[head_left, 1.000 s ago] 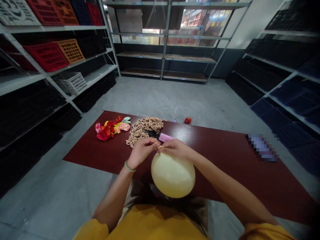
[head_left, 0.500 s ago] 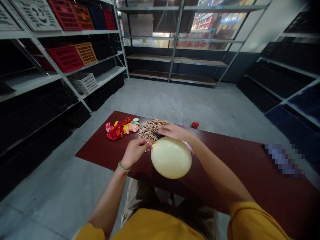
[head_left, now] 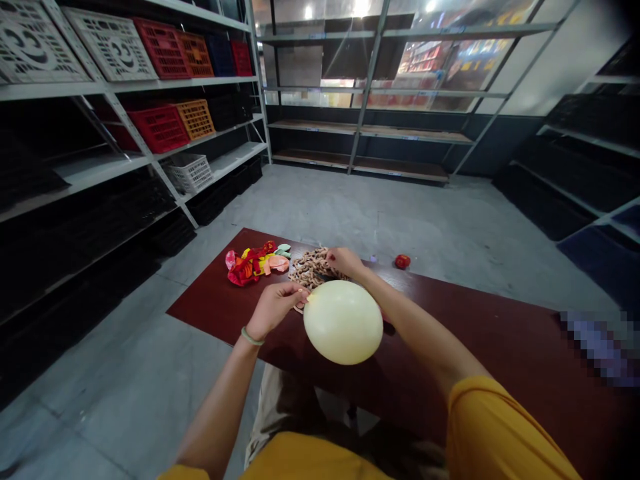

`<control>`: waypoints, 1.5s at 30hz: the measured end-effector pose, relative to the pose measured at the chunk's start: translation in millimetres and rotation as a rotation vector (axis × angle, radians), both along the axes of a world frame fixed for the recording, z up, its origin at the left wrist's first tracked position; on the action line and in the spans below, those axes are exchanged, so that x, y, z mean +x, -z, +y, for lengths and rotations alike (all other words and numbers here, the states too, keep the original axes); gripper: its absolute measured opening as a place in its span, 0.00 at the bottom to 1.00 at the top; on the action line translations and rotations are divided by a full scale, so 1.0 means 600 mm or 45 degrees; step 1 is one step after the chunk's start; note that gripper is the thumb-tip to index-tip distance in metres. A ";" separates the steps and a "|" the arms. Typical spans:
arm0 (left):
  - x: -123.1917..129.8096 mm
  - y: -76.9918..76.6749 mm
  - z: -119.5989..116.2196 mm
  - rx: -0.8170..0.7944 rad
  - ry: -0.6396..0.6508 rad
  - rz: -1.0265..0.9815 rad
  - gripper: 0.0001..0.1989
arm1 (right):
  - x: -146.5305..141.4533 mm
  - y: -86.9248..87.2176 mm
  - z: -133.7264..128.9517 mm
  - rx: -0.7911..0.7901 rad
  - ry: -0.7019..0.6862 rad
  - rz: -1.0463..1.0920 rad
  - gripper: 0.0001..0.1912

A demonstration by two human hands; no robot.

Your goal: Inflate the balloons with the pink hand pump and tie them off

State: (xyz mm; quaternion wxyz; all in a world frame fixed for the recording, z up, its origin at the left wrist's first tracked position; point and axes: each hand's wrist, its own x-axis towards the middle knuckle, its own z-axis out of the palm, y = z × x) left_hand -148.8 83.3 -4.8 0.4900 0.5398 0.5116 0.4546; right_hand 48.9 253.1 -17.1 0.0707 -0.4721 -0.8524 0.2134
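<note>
**Balloon [head_left: 343,323] Held by Its Neck Above a Dark Red Table [head_left: 475,320]**

A person in a yellow shirt [head_left: 300,460] grips a pale yellow balloon at the center of the frame, its round body between the two forearms. The balloon's neck [head_left: 311,297] points to the upper left, into the left hand [head_left: 276,307], and its rounded end faces the lower right. As it appears in the frame, the long axis runs from the neck on a gentle slope down to the right. Whether the balloon touches the table cannot be told.

The left hand, a green bracelet [head_left: 251,337] at its wrist, has thumb and forefinger clamped on the neck. Just above the balloon, the right hand [head_left: 345,261] is at a pile [head_left: 311,270] of tan loops, fingers curled inward; whether they pinch anything cannot be told.

Left of the pile lie limp balloons [head_left: 255,263] in red, yellow, pink, orange and mint. A small red object [head_left: 402,261] sits by the table's far edge, right of center, and a blurred-out purple item [head_left: 603,350] lies at the right of the frame. Crates [head_left: 159,128] in red, orange, white and dark tones fill shelves [head_left: 180,85] at upper left; a metal rack [head_left: 369,87] spans the top.
</note>
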 end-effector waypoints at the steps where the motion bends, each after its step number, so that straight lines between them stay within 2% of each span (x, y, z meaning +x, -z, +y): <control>1: 0.001 0.000 0.000 0.010 0.000 0.027 0.12 | 0.006 -0.007 0.000 0.021 0.009 0.020 0.15; 4: 0.014 -0.007 0.003 0.022 0.014 0.087 0.12 | 0.031 -0.044 -0.003 0.081 0.022 0.101 0.09; 10: 0.063 -0.030 0.011 0.061 0.072 0.065 0.08 | 0.077 -0.126 -0.034 0.162 -0.019 0.275 0.08; 16: 0.096 -0.028 0.018 0.136 0.085 0.020 0.08 | 0.107 -0.159 -0.076 0.146 -0.051 0.366 0.07; 23: 0.129 -0.027 0.025 0.273 0.089 -0.054 0.09 | 0.122 -0.214 -0.173 0.153 -0.068 0.437 0.08; 27: 0.147 -0.037 0.027 0.194 0.144 -0.121 0.11 | 0.125 -0.211 -0.199 0.159 -0.033 0.394 0.06; 32: 0.166 -0.042 0.029 0.077 0.107 -0.169 0.11 | 0.139 -0.193 -0.212 0.347 0.008 0.336 0.06; 39: 0.188 -0.013 0.040 -0.174 -0.060 -0.661 0.14 | 0.141 -0.180 -0.263 0.479 -0.084 0.199 0.12; 45: 0.192 -0.022 0.038 -0.353 -0.131 -0.905 0.13 | 0.143 -0.150 -0.272 0.812 -0.059 -0.030 0.14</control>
